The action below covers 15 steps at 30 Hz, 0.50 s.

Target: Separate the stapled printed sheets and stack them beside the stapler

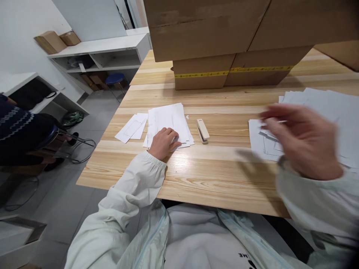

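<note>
My left hand rests with curled fingers on the near edge of a stack of white printed papers on the wooden table. A cream stapler lies just right of that stack. My right hand, blurred, hovers raised over a larger spread of white sheets at the right. Its fingers are apart, and a thin pale edge shows by the fingertips; I cannot tell whether it holds a sheet.
Large cardboard boxes, one with yellow tape, fill the table's far side. Two small slips lie left of the stack. A person in a dark patterned sleeve sits at left near white shelving and a blue stool.
</note>
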Motion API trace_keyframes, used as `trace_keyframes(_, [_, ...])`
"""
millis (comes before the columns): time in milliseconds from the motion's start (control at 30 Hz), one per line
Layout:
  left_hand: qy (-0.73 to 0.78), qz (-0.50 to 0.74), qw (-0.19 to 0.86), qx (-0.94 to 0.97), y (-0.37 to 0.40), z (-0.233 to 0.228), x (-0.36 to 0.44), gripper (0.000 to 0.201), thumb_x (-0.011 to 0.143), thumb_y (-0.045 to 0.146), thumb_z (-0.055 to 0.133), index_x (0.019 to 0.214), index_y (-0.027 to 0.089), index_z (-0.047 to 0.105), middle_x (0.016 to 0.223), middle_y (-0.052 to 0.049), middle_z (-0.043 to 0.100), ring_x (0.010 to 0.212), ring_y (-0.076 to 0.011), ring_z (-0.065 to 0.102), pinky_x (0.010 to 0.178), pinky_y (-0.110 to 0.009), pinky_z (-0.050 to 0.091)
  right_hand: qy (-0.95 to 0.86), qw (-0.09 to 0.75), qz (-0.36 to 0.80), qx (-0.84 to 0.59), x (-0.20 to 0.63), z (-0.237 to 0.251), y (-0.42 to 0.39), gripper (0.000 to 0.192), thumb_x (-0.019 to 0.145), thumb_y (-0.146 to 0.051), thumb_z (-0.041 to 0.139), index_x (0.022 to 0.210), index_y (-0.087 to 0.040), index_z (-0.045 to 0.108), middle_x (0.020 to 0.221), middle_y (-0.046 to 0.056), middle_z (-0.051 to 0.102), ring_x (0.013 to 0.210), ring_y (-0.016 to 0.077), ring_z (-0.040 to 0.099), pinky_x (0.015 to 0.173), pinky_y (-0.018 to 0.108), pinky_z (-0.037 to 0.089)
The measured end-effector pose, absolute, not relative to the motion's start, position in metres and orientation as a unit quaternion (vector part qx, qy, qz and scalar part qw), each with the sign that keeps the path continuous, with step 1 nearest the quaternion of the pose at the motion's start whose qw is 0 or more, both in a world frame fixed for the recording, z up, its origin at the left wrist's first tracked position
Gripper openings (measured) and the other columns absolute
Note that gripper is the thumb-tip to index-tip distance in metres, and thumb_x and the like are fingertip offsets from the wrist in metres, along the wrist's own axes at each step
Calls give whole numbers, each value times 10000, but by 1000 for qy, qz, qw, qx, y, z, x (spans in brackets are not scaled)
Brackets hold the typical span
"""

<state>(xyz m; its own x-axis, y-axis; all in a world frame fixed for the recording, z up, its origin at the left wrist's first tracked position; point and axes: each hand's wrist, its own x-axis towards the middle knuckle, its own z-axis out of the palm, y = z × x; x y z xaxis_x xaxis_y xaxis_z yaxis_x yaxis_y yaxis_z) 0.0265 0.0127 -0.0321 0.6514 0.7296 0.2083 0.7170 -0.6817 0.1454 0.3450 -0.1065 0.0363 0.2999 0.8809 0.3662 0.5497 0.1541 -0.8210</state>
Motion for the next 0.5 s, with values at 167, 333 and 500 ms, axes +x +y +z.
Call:
trace_keyframes(167, [394,137,18,909,11,-35,24,157,931,318,560,980,194,643,1006,-64,692,906,-229,562,764,-350,440,-594,412,496,-480,251,23,-65,356,865,-417,628,1167,-229,634,1261,90,639,1160,219,607,1023,456,483])
trace_keyframes(333, [388,132,-8,912,10,-37,25,195,905,353,597,1005,192,645,1030,-58,693,921,-234,568,772,-354,444,-500,425,553,-513,222,-10,-34,419,832,-364,632,1217,-206,582,1372,118,557,1279,225,520,1107,477,390])
trace_keyframes(500, [403,129,-2,906,9,-36,26,197,921,327,568,1048,196,645,1012,-49,698,936,-235,571,773,-353,440,-444,426,578,-536,215,-18,-35,457,831,-351,627,1260,-217,544,1433,120,500,1364,210,438,1132,461,350])
